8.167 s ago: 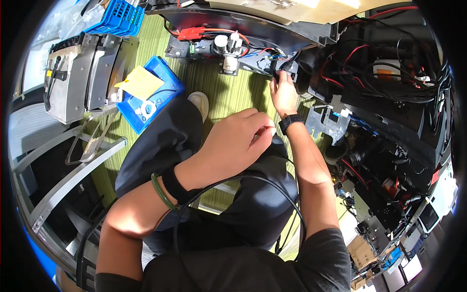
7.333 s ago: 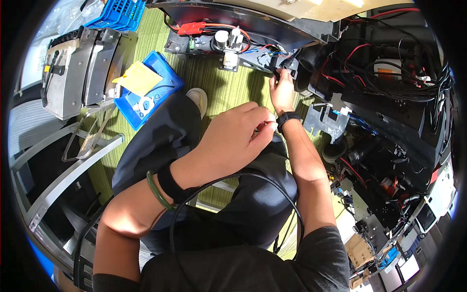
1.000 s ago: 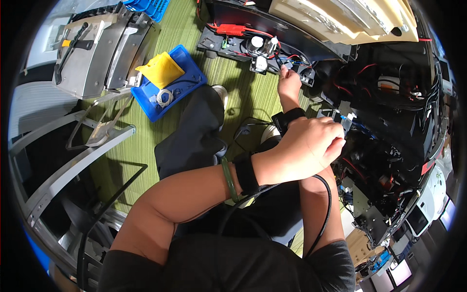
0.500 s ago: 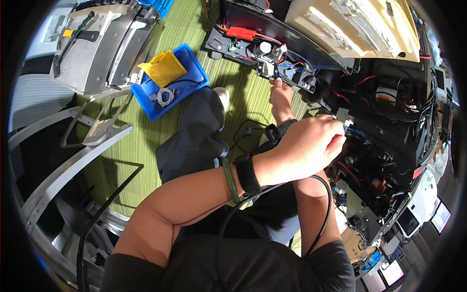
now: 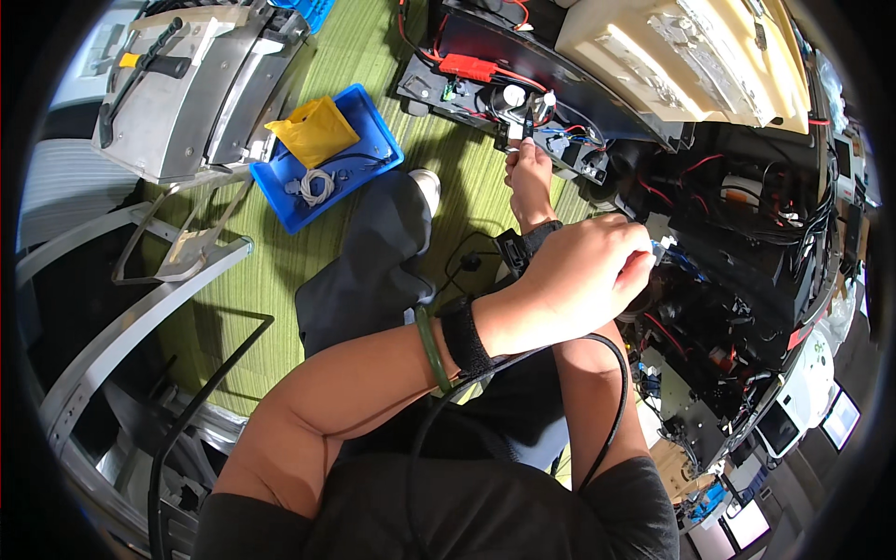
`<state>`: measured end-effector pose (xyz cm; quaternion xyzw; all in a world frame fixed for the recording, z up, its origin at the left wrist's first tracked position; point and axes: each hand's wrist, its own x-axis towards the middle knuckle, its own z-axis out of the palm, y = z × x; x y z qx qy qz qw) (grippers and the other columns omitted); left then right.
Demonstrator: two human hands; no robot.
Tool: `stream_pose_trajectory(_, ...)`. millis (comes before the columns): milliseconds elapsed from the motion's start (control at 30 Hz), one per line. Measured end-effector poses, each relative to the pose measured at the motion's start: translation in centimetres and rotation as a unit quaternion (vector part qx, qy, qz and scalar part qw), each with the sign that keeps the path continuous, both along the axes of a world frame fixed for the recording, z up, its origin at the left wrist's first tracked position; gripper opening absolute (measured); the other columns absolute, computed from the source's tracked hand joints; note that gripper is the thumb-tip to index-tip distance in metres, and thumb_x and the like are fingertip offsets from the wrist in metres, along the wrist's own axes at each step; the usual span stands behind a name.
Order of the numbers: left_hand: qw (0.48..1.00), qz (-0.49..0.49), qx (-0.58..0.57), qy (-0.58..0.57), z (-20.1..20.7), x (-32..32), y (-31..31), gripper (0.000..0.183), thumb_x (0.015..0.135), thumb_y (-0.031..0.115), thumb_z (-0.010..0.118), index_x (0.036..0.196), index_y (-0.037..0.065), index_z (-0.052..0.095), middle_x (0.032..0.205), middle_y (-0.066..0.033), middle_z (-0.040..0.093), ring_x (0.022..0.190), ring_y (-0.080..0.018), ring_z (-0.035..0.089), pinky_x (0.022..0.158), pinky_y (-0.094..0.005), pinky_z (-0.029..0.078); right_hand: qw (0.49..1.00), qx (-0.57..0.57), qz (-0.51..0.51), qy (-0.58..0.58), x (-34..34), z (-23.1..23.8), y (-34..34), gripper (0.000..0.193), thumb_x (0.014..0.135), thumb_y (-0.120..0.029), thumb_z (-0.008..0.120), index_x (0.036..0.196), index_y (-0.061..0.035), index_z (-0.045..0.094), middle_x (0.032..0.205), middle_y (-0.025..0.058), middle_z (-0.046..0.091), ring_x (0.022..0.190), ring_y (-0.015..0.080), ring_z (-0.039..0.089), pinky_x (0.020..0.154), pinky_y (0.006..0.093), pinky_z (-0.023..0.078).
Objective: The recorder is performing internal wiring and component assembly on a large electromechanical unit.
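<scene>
My left hand (image 5: 590, 273) is closed in a loose fist, crossed over my right forearm. Its fingertips point at a bundle of blue wires (image 5: 689, 263) on the open machine to the right; what they pinch is hidden. Farther forward, my right hand (image 5: 530, 177) is closed on a slim dark tool (image 5: 529, 125), whose exact kind is not clear. That tool points up at a black chassis (image 5: 478, 97) carrying silvery cylindrical parts, a red block (image 5: 465, 66) and red and blue wires. Dark straps circle both wrists, and a green bangle (image 5: 431, 349) sits on my left arm.
A blue tray (image 5: 280, 207) on the green carpet holds a yellow bag (image 5: 313, 133) and a coiled white cable (image 5: 316, 188). At the left stand a metal housing (image 5: 177, 98) and a grey frame (image 5: 140, 322). A black cable (image 5: 627, 392) loops over my arms. A cream panel (image 5: 672, 65) leans top right.
My right hand has shifted slightly forward and left, and the dark tool now shows above its fingers. My left hand has drifted slightly left and stays closed.
</scene>
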<state>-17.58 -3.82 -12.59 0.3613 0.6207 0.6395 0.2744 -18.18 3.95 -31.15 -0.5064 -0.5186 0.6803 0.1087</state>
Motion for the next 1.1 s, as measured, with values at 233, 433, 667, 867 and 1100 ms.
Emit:
stream_pose_trajectory(233,1.0,-0.007,-0.008,0.0,0.0,-0.6,-0.3,0.009,0.081,0.008,0.059,0.081,-0.001,0.057,0.07,-0.0121,0.058,0.064,-0.0256,0.059,0.061,-0.0335,0.047,1.0,0.027,0.005,0.0,-1.0,-2.3,0.6,0.029,0.097,-0.029,0.039,0.094,-0.0038,0.053,0.066,-0.0026,0.044,0.051,0.0062,0.038,0.043,0.022,0.03)
stream_pose_trajectory(433,0.999,-0.005,-0.028,-0.013,0.1,-0.9,-0.4,0.01,0.081,0.008,0.058,0.083,-0.001,0.058,0.073,-0.0133,0.06,0.066,-0.0269,0.06,0.062,-0.0344,0.048,0.998,0.033,-0.042,-0.017,-2.2,-3.0,0.0,0.03,0.097,-0.029,0.038,0.092,-0.0037,0.053,0.063,-0.0024,0.044,0.046,0.0069,0.035,0.039,0.0232,0.028)
stream_pose_trajectory(667,0.999,-0.002,-0.037,-0.011,0.2,-1.4,-0.8,0.01,0.082,0.009,0.059,0.084,-0.001,0.058,0.073,-0.0133,0.06,0.065,-0.0268,0.061,0.061,-0.0344,0.048,0.996,-0.01,-0.092,-0.012,-2.9,-2.4,-0.2,0.029,0.097,-0.027,0.039,0.089,-0.004,0.053,0.063,-0.0011,0.045,0.044,0.0078,0.034,0.038,0.024,0.026)
stream_pose_trajectory(867,1.0,0.013,-0.024,-0.009,0.0,-1.4,-0.9,0.011,0.082,0.009,0.059,0.083,-0.002,0.058,0.072,-0.0136,0.059,0.065,-0.0269,0.06,0.061,-0.0345,0.048,0.993,-0.042,-0.107,-0.017,-3.6,-1.6,0.0,0.03,0.097,-0.025,0.037,0.089,-0.0005,0.051,0.063,0.0014,0.044,0.043,0.0089,0.032,0.038,0.0248,0.025)
stream_pose_trajectory(1100,1.0,0.013,-0.016,-0.009,0.0,-1.5,-1.0,0.01,0.082,0.008,0.058,0.082,-0.002,0.057,0.072,-0.0137,0.059,0.065,-0.027,0.06,0.061,-0.0346,0.048,0.987,-0.087,-0.135,-0.016,-4.5,-0.1,0.0,0.03,0.097,-0.024,0.037,0.083,0.0003,0.049,0.06,0.0004,0.039,0.043,0.0094,0.029,0.038,0.0246,0.022)
